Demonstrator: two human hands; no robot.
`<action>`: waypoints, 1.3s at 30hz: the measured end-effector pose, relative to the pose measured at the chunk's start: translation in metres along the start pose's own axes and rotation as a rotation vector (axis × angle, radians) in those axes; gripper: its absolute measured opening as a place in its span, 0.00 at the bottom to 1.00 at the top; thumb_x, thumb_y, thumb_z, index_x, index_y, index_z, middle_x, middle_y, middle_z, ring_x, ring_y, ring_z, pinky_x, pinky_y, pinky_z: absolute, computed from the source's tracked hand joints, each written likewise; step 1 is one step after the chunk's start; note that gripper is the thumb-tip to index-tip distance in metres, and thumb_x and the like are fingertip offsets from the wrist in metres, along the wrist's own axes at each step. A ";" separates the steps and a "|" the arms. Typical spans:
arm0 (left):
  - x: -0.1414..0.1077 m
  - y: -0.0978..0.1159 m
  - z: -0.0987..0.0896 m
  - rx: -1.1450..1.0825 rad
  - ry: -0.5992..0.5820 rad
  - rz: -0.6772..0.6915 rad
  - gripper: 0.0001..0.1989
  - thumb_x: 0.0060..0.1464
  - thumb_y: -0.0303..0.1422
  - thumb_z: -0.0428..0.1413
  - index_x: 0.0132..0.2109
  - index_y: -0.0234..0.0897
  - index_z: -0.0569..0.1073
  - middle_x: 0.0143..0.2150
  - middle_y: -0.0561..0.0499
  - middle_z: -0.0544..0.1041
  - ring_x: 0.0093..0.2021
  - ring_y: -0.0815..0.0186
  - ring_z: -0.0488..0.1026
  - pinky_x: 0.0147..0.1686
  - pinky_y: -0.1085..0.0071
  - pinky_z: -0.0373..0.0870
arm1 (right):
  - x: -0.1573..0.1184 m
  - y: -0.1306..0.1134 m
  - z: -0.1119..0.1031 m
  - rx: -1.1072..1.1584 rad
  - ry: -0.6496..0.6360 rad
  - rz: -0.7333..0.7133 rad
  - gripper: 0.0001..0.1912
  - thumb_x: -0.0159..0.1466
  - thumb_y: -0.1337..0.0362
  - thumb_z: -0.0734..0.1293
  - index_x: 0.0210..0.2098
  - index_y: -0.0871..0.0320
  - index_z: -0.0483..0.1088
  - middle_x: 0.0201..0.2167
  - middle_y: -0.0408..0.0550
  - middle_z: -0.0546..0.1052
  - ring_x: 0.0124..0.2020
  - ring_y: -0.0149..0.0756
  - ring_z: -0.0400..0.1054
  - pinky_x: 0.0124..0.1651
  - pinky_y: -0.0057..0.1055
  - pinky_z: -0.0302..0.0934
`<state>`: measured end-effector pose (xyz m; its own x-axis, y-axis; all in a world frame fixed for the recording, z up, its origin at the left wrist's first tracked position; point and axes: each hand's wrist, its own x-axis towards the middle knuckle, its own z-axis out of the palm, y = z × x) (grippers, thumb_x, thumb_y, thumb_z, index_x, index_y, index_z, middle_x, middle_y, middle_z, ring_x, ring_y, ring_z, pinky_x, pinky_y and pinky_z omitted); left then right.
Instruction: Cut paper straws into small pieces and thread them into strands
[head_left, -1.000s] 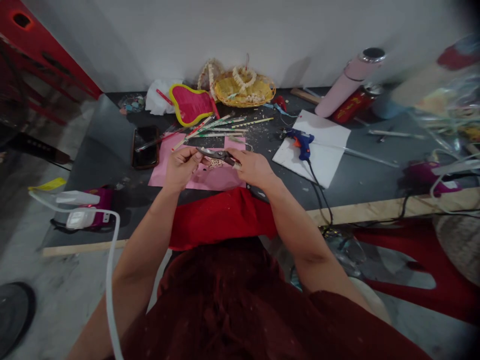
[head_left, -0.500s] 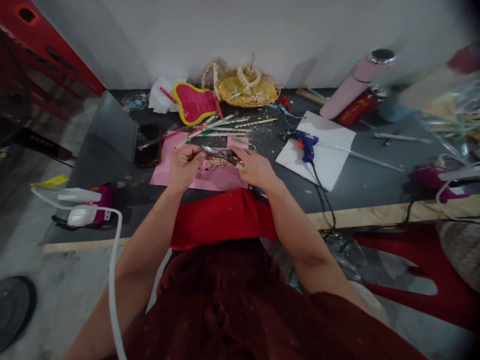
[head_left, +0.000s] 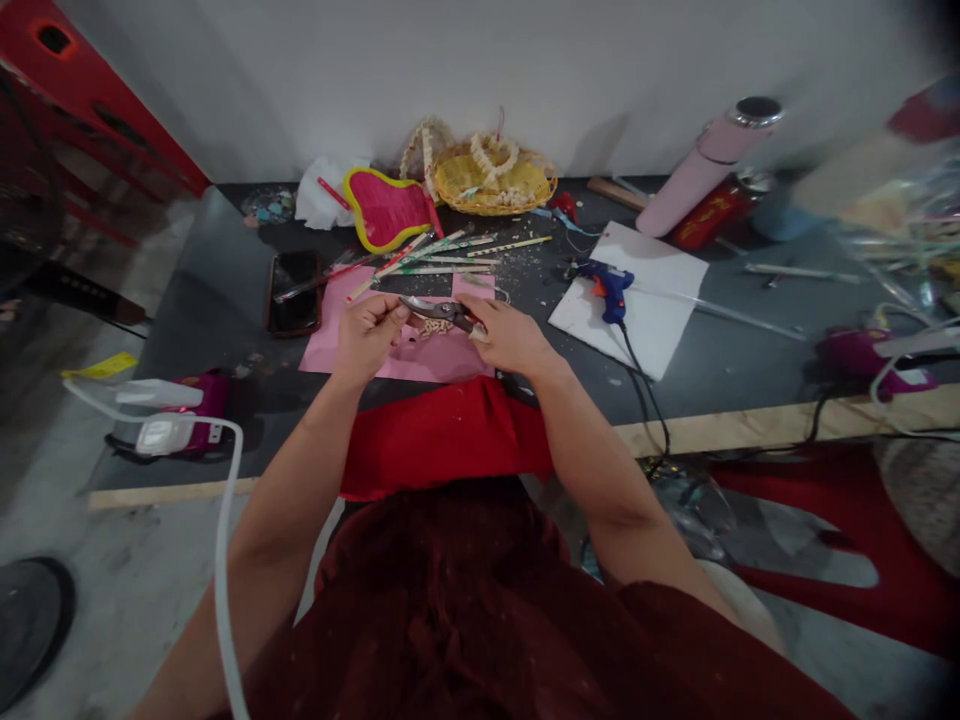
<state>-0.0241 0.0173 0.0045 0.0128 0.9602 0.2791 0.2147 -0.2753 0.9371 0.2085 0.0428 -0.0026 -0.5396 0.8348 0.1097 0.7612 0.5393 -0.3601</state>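
Note:
My right hand is wrapped round the handles of a pair of pruning shears, whose blades point left. At the blade tips, my left hand is closed in a pinch; what its fingers hold is too small to make out. Both hands are above a pink sheet of paper. A small heap of pale cut pieces lies on that sheet, just below the shears. Behind the hands, several patterned paper-like sticks are spread on the dark table.
A phone lies to the left, near a purple power block. To the right, a blue glue gun rests on a white board. Farther back stand a yellow basket, a pink bottle and a red can.
The hands and the shears hold nearly the same place. The shears' blades look slightly shifted at the left fingertips, and the view has moved a little.

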 end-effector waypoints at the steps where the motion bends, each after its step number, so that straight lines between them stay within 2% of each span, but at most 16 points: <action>1: 0.000 0.000 0.000 0.000 -0.003 0.000 0.08 0.57 0.33 0.56 0.34 0.35 0.77 0.28 0.49 0.80 0.18 0.77 0.62 0.17 0.79 0.58 | 0.000 0.000 0.000 0.005 0.002 -0.005 0.34 0.61 0.66 0.60 0.67 0.53 0.54 0.60 0.50 0.69 0.56 0.47 0.64 0.53 0.43 0.63; 12: 0.002 -0.005 -0.002 -0.155 -0.039 -0.030 0.13 0.54 0.42 0.60 0.32 0.36 0.78 0.27 0.48 0.79 0.16 0.78 0.58 0.14 0.78 0.53 | -0.001 -0.001 -0.002 0.017 -0.006 -0.030 0.32 0.62 0.66 0.59 0.66 0.54 0.54 0.58 0.52 0.70 0.53 0.44 0.66 0.51 0.39 0.62; 19: 0.002 -0.001 -0.001 -0.170 -0.022 -0.024 0.12 0.54 0.40 0.60 0.32 0.36 0.77 0.25 0.49 0.78 0.15 0.78 0.56 0.14 0.77 0.52 | 0.000 -0.006 -0.003 -0.036 -0.001 0.011 0.28 0.64 0.65 0.57 0.63 0.53 0.59 0.52 0.52 0.74 0.48 0.43 0.70 0.47 0.37 0.62; 24: 0.001 0.001 0.001 -0.204 0.005 -0.003 0.13 0.53 0.42 0.61 0.31 0.35 0.76 0.24 0.50 0.78 0.15 0.78 0.56 0.13 0.78 0.51 | -0.002 -0.009 -0.004 -0.031 0.009 0.010 0.27 0.64 0.64 0.58 0.63 0.53 0.59 0.52 0.51 0.75 0.48 0.43 0.71 0.47 0.36 0.62; 29: 0.001 0.000 0.003 -0.216 0.017 0.006 0.14 0.52 0.42 0.62 0.30 0.35 0.76 0.24 0.50 0.78 0.15 0.78 0.58 0.14 0.78 0.56 | -0.001 -0.007 -0.001 0.004 0.006 -0.012 0.28 0.63 0.66 0.58 0.63 0.54 0.60 0.54 0.50 0.74 0.48 0.43 0.71 0.48 0.37 0.63; 35: 0.001 -0.003 0.002 -0.100 0.048 0.047 0.09 0.54 0.38 0.60 0.32 0.37 0.77 0.27 0.50 0.79 0.19 0.76 0.63 0.18 0.78 0.59 | 0.001 -0.006 0.000 0.003 0.059 0.020 0.32 0.60 0.68 0.59 0.64 0.53 0.58 0.55 0.51 0.72 0.52 0.44 0.68 0.48 0.38 0.64; 39: -0.001 -0.002 0.001 -0.100 -0.006 0.047 0.11 0.55 0.40 0.59 0.34 0.37 0.77 0.29 0.49 0.80 0.19 0.75 0.63 0.18 0.77 0.59 | 0.000 -0.004 -0.003 -0.036 0.074 -0.015 0.35 0.60 0.68 0.60 0.66 0.53 0.54 0.58 0.53 0.70 0.54 0.46 0.65 0.50 0.41 0.63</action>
<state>-0.0235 0.0170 0.0025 0.0264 0.9463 0.3222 0.1147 -0.3231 0.9394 0.2062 0.0413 0.0016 -0.5235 0.8320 0.1835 0.7668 0.5540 -0.3242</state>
